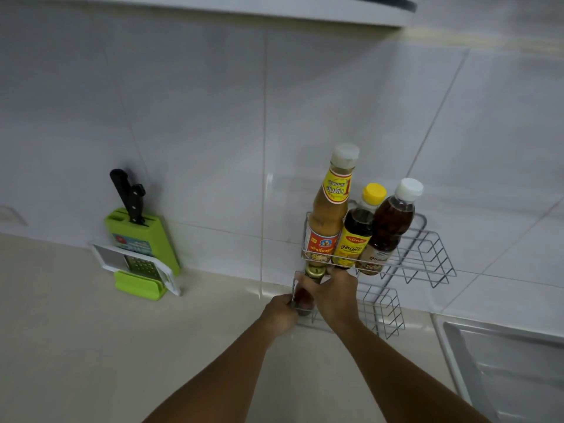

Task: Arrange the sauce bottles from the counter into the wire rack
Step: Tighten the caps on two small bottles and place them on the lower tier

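Note:
A two-tier wire rack point(427, 257) stands against the tiled wall. Its upper tier holds three bottles in a row: a tall tan sauce bottle point(331, 215) with a clear cap, a dark bottle with a yellow cap point(358, 227), and a brown bottle with a white cap point(390, 227). A small dark reddish bottle with a gold cap point(308, 285) sits at the left end of the lower tier. My left hand point(282, 312) grips its lower body. My right hand point(334, 296) holds it near the neck.
A green knife block point(143, 239) with two black-handled knives leans on the wall at the left, with a white-framed grater point(139, 265) in front. The beige counter point(91, 346) spreads below. A steel sink point(503, 361) lies at the lower right.

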Demonstrator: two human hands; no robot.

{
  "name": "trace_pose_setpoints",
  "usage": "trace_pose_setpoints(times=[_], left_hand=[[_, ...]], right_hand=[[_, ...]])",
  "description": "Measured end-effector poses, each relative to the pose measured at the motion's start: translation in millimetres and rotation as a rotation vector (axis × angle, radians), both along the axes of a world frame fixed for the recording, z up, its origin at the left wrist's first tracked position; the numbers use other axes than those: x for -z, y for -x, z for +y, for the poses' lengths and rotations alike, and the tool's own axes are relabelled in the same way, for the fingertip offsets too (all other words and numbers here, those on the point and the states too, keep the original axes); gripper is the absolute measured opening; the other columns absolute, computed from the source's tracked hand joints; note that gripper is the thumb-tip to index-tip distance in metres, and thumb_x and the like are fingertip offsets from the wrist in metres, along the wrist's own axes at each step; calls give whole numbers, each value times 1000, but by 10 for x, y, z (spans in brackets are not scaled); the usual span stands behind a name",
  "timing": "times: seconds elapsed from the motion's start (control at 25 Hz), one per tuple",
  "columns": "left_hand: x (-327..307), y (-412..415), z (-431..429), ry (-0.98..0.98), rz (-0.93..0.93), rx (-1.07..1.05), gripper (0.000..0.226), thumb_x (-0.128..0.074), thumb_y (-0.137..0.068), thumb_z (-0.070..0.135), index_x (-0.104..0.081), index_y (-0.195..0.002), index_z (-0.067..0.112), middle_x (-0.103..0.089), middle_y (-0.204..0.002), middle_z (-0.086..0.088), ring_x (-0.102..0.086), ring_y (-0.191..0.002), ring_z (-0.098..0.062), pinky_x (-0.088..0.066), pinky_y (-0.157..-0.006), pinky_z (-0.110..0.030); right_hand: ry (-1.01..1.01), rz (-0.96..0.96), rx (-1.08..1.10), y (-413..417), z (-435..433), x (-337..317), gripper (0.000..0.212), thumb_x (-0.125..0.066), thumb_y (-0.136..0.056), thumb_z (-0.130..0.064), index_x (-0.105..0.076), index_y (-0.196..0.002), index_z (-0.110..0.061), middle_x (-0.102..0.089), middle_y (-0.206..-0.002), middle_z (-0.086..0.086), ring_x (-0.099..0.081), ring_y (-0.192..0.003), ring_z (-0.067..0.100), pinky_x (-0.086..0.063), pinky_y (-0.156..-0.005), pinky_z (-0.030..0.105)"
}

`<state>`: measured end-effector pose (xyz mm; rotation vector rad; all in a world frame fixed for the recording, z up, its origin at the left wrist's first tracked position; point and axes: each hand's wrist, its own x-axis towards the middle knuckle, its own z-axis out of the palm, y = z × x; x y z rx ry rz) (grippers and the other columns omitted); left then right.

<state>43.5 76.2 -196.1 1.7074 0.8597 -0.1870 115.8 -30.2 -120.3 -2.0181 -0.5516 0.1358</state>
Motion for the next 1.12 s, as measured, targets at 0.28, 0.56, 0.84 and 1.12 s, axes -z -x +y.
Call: trace_pose_setpoints(times=[0.28, 0.56, 0.84, 1.12], left_hand=[[-171, 80, -54, -13, 2, 20, 42, -47, -86, 14, -70, -120, 23, -72, -119, -1, -66, -110, -24, -51, -100, -37], [-188, 77, -88, 10, 2, 47, 45, -46, -90, 6, -66, -127, 21, -70, -124, -3, -64, -112, -24, -49, -100, -35], [-339, 290, 38, -31, 51, 66, 32, -47, -97, 6, -60, -126, 10, -54, -136, -8, -54, -118, -22, -41, -94, -24], [-636, 863, 175, -138, 133, 264, 49, -52, -93, 6, -54, -141, 13, -55, -143, -10, -55, -129, -26, -46, -102, -26]], right_hand=[[172, 83, -82, -25, 44, 86, 39, -80, -88, -28, -69, -119, -7, -76, -111, 7, -69, -99, 20, -47, -83, 23], [201, 92, -122, -37, 38, 66, 36, -78, -90, -25, -69, -119, -5, -75, -116, 11, -71, -108, 27, -48, -87, 25], [255, 180, -140, -49, -27, 13, 57, -79, -88, -12, -54, -138, -5, -67, -134, 14, -63, -124, 32, -42, -91, 26], [222, 329, -93, 271, -161, -134, 73, -64, -93, -6, -30, -158, -10, -55, -150, 13, -66, -120, 31, -50, -89, 31]])
